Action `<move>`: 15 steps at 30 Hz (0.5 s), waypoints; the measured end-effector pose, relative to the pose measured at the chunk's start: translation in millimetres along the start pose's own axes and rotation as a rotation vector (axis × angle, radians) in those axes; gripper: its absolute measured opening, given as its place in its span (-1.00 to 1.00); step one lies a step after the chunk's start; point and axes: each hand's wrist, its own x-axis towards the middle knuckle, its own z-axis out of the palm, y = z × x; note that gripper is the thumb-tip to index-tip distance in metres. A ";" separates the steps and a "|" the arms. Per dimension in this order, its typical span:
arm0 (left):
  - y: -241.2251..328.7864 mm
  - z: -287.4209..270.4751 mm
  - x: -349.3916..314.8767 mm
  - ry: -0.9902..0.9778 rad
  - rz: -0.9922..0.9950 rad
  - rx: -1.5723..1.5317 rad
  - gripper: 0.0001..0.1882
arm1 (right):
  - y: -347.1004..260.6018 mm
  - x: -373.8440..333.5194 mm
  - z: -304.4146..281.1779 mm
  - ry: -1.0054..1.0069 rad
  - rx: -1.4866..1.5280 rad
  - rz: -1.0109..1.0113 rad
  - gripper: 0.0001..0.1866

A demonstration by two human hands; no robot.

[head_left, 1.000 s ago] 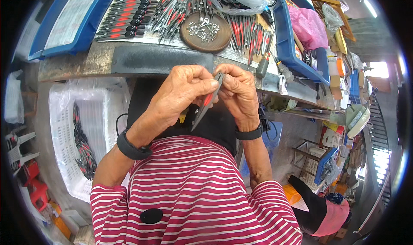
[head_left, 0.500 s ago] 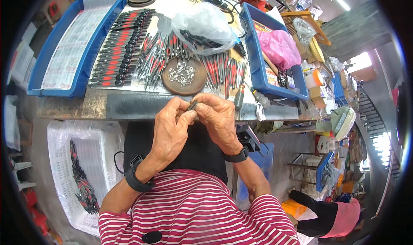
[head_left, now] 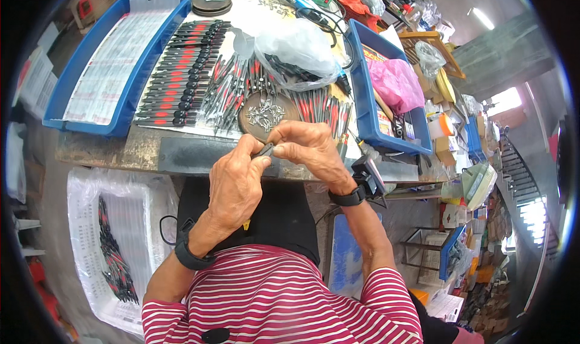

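Just past the table's front edge, my left hand (head_left: 237, 178) pinches a small dark piece (head_left: 264, 150) between thumb and forefinger. A yellow tip (head_left: 246, 224) shows under that hand; what it belongs to is hidden. My right hand (head_left: 309, 152) is closed at the other end of the dark piece, thumb and forefinger pressed together. Whether a tiny part sits between them I cannot make out. Right behind my hands is a round brown dish (head_left: 246, 124) with many small silvery metal pieces (head_left: 266, 114), partly covered by my right hand.
Red-and-black pen-like tools (head_left: 175, 72) lie in rows and loose piles behind the dish. A clear plastic bag (head_left: 296, 51) rests on them. Blue trays (head_left: 124, 117) (head_left: 361, 78) flank the work area; the right one holds a pink bag (head_left: 396, 84). A white crate (head_left: 148, 223) stands lower left.
My right hand has shifted right and turned, its fingers now lower over the dish's front. A yellow tip has come into sight under my left hand. The whole view has shifted slightly.
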 end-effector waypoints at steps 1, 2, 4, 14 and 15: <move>-0.1 -1.7 -0.9 -0.011 -0.001 0.019 -0.87 | 0.2 3.1 -4.5 -0.046 0.027 0.032 -0.83; -0.3 -2.7 -1.6 -0.019 0.004 0.028 -0.87 | 1.1 6.6 -10.7 -0.094 0.055 0.054 -0.84; -1.6 -3.1 -1.4 -0.004 0.035 0.057 -0.87 | 7.2 22.9 -27.8 -0.085 -0.027 0.060 -0.81; -5.0 -6.4 -3.0 0.030 0.080 0.121 -0.86 | 87.8 126.7 -68.0 0.501 -1.211 -0.241 -0.82; -5.7 -6.8 -3.4 0.031 0.096 0.137 -0.86 | 91.9 130.2 -68.9 0.503 -1.264 -0.248 -0.82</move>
